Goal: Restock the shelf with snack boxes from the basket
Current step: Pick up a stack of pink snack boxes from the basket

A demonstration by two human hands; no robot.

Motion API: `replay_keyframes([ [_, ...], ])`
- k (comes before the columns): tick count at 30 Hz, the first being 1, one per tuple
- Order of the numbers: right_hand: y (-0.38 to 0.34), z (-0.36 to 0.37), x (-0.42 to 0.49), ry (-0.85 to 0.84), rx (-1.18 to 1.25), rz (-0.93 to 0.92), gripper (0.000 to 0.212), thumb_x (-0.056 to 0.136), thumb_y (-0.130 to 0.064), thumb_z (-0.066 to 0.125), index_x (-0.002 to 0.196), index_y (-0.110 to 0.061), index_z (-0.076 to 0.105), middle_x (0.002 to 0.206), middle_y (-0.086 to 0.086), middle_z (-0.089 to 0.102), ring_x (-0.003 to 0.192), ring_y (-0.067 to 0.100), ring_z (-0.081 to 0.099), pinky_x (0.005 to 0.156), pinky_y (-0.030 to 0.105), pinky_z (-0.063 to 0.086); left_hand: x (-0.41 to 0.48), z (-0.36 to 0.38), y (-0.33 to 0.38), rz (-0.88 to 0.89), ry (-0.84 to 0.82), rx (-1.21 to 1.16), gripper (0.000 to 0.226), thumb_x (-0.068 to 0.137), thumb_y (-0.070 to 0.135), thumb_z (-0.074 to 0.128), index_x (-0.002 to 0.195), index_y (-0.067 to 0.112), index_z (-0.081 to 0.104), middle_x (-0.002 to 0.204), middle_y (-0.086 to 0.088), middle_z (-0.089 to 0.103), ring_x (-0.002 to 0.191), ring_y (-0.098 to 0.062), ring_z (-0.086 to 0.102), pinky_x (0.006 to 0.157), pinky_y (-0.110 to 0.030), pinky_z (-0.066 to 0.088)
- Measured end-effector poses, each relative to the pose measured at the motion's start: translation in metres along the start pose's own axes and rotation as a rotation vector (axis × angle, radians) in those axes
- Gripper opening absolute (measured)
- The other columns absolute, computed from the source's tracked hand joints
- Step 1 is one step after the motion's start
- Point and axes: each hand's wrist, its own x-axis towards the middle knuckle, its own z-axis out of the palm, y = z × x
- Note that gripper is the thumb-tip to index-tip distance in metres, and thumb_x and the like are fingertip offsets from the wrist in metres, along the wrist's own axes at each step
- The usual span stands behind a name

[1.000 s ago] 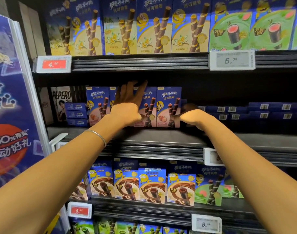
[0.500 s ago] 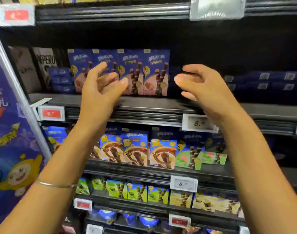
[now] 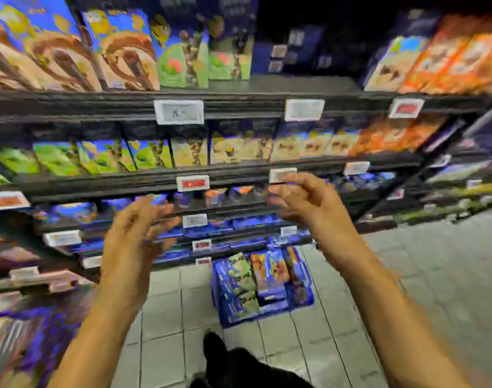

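The view is blurred. A blue basket [image 3: 306, 296] stands on the tiled floor at the foot of the shelf unit [image 3: 239, 85], filled with several snack boxes [image 3: 268, 268] in blue, green and orange. My left hand [image 3: 135, 236] hangs in the air to the upper left of the basket, fingers loosely curled and empty. My right hand [image 3: 303, 200] hovers to the upper right of the basket, also loosely curled with nothing in it. Both hands are in front of the lower shelves.
Rows of upright snack boxes [image 3: 121, 60] fill the shelves, with price tags [image 3: 179, 112] on the rails. A bare gap [image 3: 295, 82] lies on the top visible shelf right of the green boxes. My dark shoe [image 3: 214, 348] is on the grey tiled floor [image 3: 435, 275].
My head has tilted down from the upper shelves, bringing the floor and basket into view. Both hands came away from the boxes on the shelf and dropped lower, empty.
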Motion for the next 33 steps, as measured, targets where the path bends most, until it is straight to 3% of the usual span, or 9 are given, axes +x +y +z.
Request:
replay_keyframes([
  [4, 0.095, -0.047, -0.024, 0.046, -0.075, 0.252, 0.016, 0.096, -0.008, 0.064, 0.111, -0.01, 0.062, 0.103, 0.022, 0.069, 0.091, 0.025, 0.064, 0.081, 0.038, 0.053, -0.043, 0.028, -0.103, -0.372, -0.021, 0.121, 0.017, 0.109, 0.027, 0.053, 0.103, 0.029, 0.068, 0.104, 0.004, 0.081, 0.104, -0.028, 0.073, 0.079, -0.037, 0.05],
  [6, 0.14, -0.068, -0.029, 0.044, -0.114, 0.34, 0.007, 0.097, -0.009, 0.064, 0.102, -0.011, 0.061, 0.094, 0.019, 0.062, 0.083, 0.02, 0.059, 0.063, 0.024, 0.053, -0.064, 0.042, -0.143, -0.528, -0.016, 0.154, 0.015, 0.11, 0.031, 0.053, 0.109, 0.027, 0.067, 0.116, -0.003, 0.079, 0.103, -0.024, 0.075, 0.08, -0.036, 0.051],
  [8, 0.189, -0.09, -0.028, 0.052, -0.191, 0.404, 0.012, 0.096, -0.009, 0.066, 0.088, -0.016, 0.061, 0.089, 0.014, 0.064, 0.076, 0.015, 0.062, 0.06, 0.019, 0.053, -0.079, 0.059, -0.178, -0.638, -0.005, 0.161, 0.023, 0.11, 0.039, 0.05, 0.117, 0.024, 0.065, 0.12, -0.006, 0.077, 0.094, -0.017, 0.076, 0.075, -0.034, 0.055],
  [12, 0.305, -0.137, -0.02, 0.022, -0.33, 0.568, 0.025, 0.092, -0.019, 0.072, 0.069, -0.021, 0.061, 0.088, 0.025, 0.069, 0.082, 0.024, 0.06, 0.082, 0.05, 0.051, -0.089, 0.102, -0.249, -0.806, 0.039, 0.109, 0.036, 0.11, 0.051, 0.041, 0.119, 0.024, 0.063, 0.124, -0.008, 0.075, 0.097, -0.019, 0.074, 0.08, -0.036, 0.051],
  [17, 0.461, -0.178, 0.001, 0.086, -0.438, 0.712, 0.009, 0.089, -0.027, 0.074, 0.084, -0.024, 0.067, 0.081, 0.004, 0.065, 0.079, 0.026, 0.06, 0.076, 0.04, 0.05, -0.069, 0.137, -0.381, -0.925, 0.035, 0.044, 0.052, 0.108, 0.062, 0.037, 0.127, 0.021, 0.063, 0.107, -0.001, 0.079, 0.106, -0.026, 0.071, 0.084, -0.04, 0.051],
  [19, 0.527, -0.188, 0.013, 0.113, -0.494, 0.753, 0.029, 0.088, -0.032, 0.074, 0.109, -0.014, 0.067, 0.094, 0.007, 0.068, 0.087, 0.026, 0.062, 0.076, 0.032, 0.047, -0.051, 0.144, -0.44, -0.956, -0.002, 0.079, 0.066, 0.106, 0.07, 0.031, 0.135, 0.02, 0.063, 0.11, -0.001, 0.08, 0.111, -0.026, 0.072, 0.085, -0.04, 0.051],
  [24, 0.677, -0.187, 0.045, 0.143, -0.684, 0.621, 0.043, 0.089, -0.031, 0.07, 0.118, -0.001, 0.058, 0.113, 0.021, 0.068, 0.106, 0.039, 0.063, 0.083, 0.036, 0.048, 0.001, 0.145, -0.582, -0.989, -0.038, 0.036, 0.082, 0.104, 0.075, 0.02, 0.149, 0.015, 0.055, 0.144, -0.012, 0.066, 0.123, -0.03, 0.067, 0.094, -0.045, 0.05],
  [28, 0.76, -0.182, 0.059, 0.21, -0.847, 0.422, 0.053, 0.088, -0.036, 0.063, 0.12, 0.005, 0.053, 0.118, 0.031, 0.058, 0.112, 0.047, 0.054, 0.089, 0.045, 0.042, 0.033, 0.148, -0.67, -0.96, -0.018, -0.058, 0.085, 0.103, 0.077, 0.018, 0.149, 0.015, 0.055, 0.134, -0.012, 0.071, 0.115, -0.027, 0.069, 0.097, -0.046, 0.049],
  [33, 0.814, -0.188, 0.065, 0.301, -0.796, 0.272, 0.045, 0.086, -0.028, 0.065, 0.124, -0.007, 0.052, 0.12, 0.02, 0.06, 0.112, 0.041, 0.056, 0.082, 0.045, 0.046, 0.045, 0.154, -0.728, -0.942, -0.103, -0.048, 0.076, 0.102, 0.076, 0.03, 0.13, 0.015, 0.065, 0.133, -0.01, 0.074, 0.124, -0.026, 0.068, 0.086, -0.043, 0.052],
])
